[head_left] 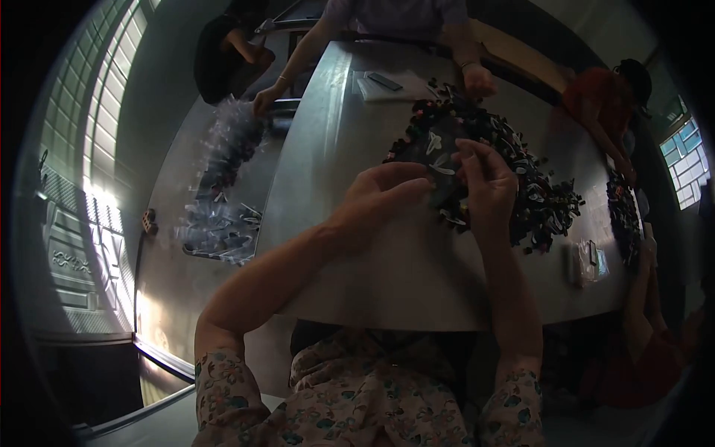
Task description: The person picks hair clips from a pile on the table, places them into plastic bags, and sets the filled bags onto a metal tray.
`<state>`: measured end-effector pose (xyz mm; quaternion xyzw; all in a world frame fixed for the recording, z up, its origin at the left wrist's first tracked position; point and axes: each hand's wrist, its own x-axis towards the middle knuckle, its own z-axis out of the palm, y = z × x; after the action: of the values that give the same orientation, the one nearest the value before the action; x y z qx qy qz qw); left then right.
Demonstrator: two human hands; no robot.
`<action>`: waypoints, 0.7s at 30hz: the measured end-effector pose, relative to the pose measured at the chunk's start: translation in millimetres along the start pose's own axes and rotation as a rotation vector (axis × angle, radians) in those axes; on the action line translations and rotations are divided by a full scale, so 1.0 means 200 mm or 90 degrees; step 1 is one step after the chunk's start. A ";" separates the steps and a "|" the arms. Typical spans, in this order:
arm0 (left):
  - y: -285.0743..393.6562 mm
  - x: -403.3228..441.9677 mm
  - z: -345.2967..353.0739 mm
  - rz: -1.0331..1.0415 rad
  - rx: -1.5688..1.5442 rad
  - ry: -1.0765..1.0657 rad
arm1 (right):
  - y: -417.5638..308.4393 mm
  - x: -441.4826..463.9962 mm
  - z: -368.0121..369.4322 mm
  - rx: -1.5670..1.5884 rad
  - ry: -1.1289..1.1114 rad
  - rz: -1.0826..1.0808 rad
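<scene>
Both my hands are raised over the grey table, near the front of a large pile of small dark pieces (pixel 547 216) with pale and coloured bits. My left hand (pixel 387 190) has its fingers pressed together around the edge of a clear bag (pixel 443 153) with white print. My right hand (pixel 488 175) is closed at the bag's right side, thumb and fingertips pinched together. What sits between the right fingertips is too small and dim to make out. The bag hangs between the two hands, in front of the pile.
Across the grey table (pixel 335 156), a person (pixel 395 18) reaches to the pile and a heap of clear bags (pixel 223 149). Clear sheets with a dark flat object (pixel 384 80) lie at the back. A stack of bags (pixel 588 262) lies right. Other people sit at both sides.
</scene>
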<state>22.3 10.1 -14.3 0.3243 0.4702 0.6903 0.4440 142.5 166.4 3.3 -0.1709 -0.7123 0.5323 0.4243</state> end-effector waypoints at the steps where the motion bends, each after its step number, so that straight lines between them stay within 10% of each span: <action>1: -0.01 0.00 -0.01 -0.002 -0.001 0.005 | 0.01 -0.02 0.02 0.002 -0.004 0.004; 10: -0.05 0.01 -0.03 -0.018 0.002 0.074 | 0.06 -0.10 0.01 0.070 0.036 0.031; 15: -0.04 0.03 -0.05 -0.061 0.047 0.125 | -0.05 -0.12 0.01 -0.384 0.035 -0.441; 21: -0.06 0.03 -0.07 -0.020 0.127 0.134 | -0.07 -0.20 0.10 -0.523 -0.117 -0.450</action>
<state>11.5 13.3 -29.9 0.2857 0.5856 0.6632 0.3683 152.3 121.0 -1.4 -0.0258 -0.9097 0.0478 0.4117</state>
